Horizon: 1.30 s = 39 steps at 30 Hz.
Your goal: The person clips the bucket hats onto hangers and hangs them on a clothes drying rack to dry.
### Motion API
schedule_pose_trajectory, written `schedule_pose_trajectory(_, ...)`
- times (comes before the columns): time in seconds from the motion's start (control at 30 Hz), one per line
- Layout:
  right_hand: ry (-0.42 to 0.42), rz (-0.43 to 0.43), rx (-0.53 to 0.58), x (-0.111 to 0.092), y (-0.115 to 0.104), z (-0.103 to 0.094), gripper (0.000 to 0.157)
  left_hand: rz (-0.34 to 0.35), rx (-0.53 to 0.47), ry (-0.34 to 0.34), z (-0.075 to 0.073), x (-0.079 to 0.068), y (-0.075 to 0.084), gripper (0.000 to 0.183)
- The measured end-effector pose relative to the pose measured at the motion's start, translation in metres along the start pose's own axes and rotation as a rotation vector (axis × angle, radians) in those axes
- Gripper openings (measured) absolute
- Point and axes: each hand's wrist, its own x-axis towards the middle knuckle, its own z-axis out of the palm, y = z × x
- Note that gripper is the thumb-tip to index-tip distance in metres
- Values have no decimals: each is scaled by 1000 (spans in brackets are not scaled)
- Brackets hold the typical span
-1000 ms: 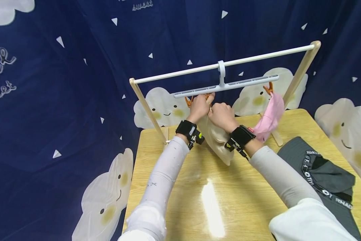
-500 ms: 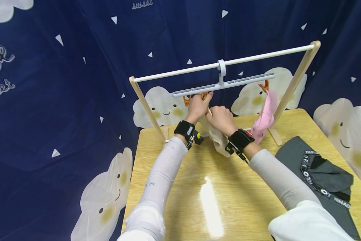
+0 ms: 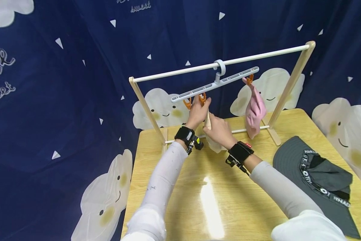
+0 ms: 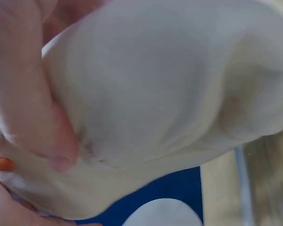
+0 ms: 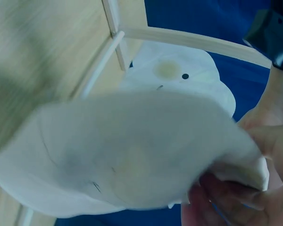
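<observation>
My left hand (image 3: 197,113) is raised under the left arm of a pale grey hanger (image 3: 235,76), pinching the upper edge of a cream cloth item (image 3: 208,121) beside an orange clip (image 3: 202,99). Slightly lower, my right hand (image 3: 220,133) grips the same cloth by its edge. In the right wrist view the cream cloth (image 5: 132,141) spreads out from the fingers, with thin dark marks on it. A thumb (image 4: 42,127) presses on the cloth in the left wrist view. The cloth's full shape is hidden by both hands.
The hanger hooks over the white rod (image 3: 180,72) of a wooden stand. Another orange clip (image 3: 188,103) hangs at its left end; a third clip (image 3: 249,79) at the right holds a pink cloth item (image 3: 255,112). A dark grey hat (image 3: 328,177) lies on the wooden table (image 3: 180,201).
The hanger has turned and tilted, its left end lower and right end higher. The pink item has swung left. My right hand has moved down slightly with the cream cloth.
</observation>
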Motion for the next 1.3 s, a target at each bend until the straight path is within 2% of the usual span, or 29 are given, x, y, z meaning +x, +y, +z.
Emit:
schedule_pose_trajectory(0.2, 31, -63, 65, -13, 12, 10, 36, -89, -108, 3, 9, -7, -8, 98)
schedule_pose_trajectory(0.33, 29, -50, 102, -24, 17, 13, 61, -109, -133, 2, 14, -9, -12, 107)
schedule_pose_trajectory(0.47, 24, -25, 146, -37, 18, 14, 80, -94, -100, 13, 12, -12, -17, 106)
schedule_pose_trajectory(0.6, 64, -62, 199, -51, 24, 15, 80, -66, -104, 37, 7, -17, -25, 97)
schedule_pose_trajectory(0.77, 108, -85, 221, -82, 40, 14, 72, -98, -116, 50, 2, -28, -33, 102)
schedule_pose_trajectory(0.9, 157, -60, 241, -107, 62, 11, 63, -84, -137, 91, -5, -33, -37, 104)
schedule_pose_trajectory(1.13, 324, -6, 226, -153, 114, -18, 54, 54, -265, 229, -24, -33, -35, 88)
schedule_pose_trajectory(1.2, 370, 42, 201, -169, 133, -28, 55, 75, -269, 280, -28, -31, -33, 82)
schedule_pose_trajectory(1.3, 395, 164, 170, -195, 161, -41, 56, 74, -254, 341, -33, -28, -31, 72)
